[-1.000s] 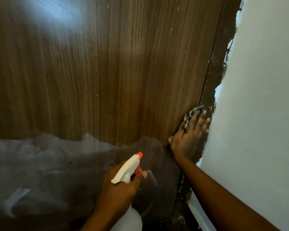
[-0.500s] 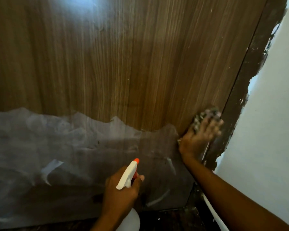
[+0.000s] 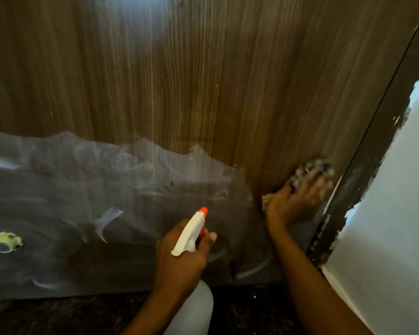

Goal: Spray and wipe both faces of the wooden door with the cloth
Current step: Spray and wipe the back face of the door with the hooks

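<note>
White wall (image 3: 397,189) at right, bluish in the dim light, the brightest surface in view. Its paint edge is ragged, smeared and flecked onto a dark brown frame (image 3: 382,112) that runs diagonally down beside it. White skirting board (image 3: 344,293) along the wall's foot. Floor (image 3: 247,310) dark, speckled, in shadow. Translucent plastic film (image 3: 58,189), wrinkled, with a torn wavy top edge, spans the lower left down to the floor. Far left, against the film, a small round pale-green item (image 3: 6,241) with a bluish centre.
</note>
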Demonstrator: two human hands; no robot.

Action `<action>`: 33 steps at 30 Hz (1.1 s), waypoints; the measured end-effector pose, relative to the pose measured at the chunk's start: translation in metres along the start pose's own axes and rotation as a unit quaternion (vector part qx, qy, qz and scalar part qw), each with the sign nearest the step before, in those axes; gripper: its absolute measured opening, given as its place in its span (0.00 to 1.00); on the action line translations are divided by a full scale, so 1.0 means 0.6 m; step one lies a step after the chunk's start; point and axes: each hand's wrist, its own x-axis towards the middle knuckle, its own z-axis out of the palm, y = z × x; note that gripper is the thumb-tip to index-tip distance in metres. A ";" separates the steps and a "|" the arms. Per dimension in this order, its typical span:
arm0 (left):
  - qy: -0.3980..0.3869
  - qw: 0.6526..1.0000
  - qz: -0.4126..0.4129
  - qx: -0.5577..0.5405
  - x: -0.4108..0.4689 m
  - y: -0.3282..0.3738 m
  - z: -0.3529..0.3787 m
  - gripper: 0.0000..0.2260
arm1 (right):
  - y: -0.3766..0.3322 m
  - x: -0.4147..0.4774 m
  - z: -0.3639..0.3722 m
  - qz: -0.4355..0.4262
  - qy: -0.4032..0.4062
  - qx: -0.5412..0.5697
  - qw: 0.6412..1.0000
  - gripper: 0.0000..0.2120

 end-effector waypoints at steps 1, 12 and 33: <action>0.002 1.000 0.002 0.004 -0.003 -0.004 -0.003 0.13 | -0.020 -0.015 0.010 -0.069 -0.008 -0.010 0.998 0.32; 0.014 0.999 -0.043 -0.007 -0.008 -0.034 -0.040 0.11 | 0.118 -0.133 -0.010 -0.376 -0.149 -0.114 0.907 0.38; 0.110 0.990 -0.066 0.052 -0.017 -0.033 -0.215 0.15 | -0.238 -0.233 0.091 -0.422 -0.121 -0.032 0.898 0.35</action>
